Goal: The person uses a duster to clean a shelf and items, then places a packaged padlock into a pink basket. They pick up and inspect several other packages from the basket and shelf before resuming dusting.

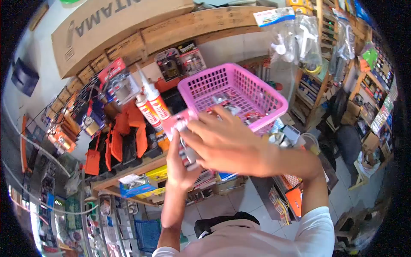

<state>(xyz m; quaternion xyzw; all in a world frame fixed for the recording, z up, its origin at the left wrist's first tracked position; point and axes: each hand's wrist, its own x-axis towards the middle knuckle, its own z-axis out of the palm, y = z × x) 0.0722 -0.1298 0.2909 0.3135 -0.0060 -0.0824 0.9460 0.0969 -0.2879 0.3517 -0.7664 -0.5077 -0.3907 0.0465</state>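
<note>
Over the near edge of the wooden surface (124,174), near and left of the pink basket (272,118), holding a pink-carded packet (185,116) in front of the body. Gripping its near left side with the left hand (179,171), fingers closed; reaching across its right side with the right hand (231,143), fingers bent. Unable to tell, through blur and overlap, the exact closure of the right fingers. Judged risk: could slip under an uneven pull, or bend or tear at the card if twisted. Could also knock the upright tubes (158,105), just beyond, if swung far and left. Legible, upside down on the cardboard box (85,47) at far left: "NTAMA", cut off at the picture edge. Seen on the tubes: red labels with pale lettering, not read with certainty. Unreadable on the packet: any print.
</note>
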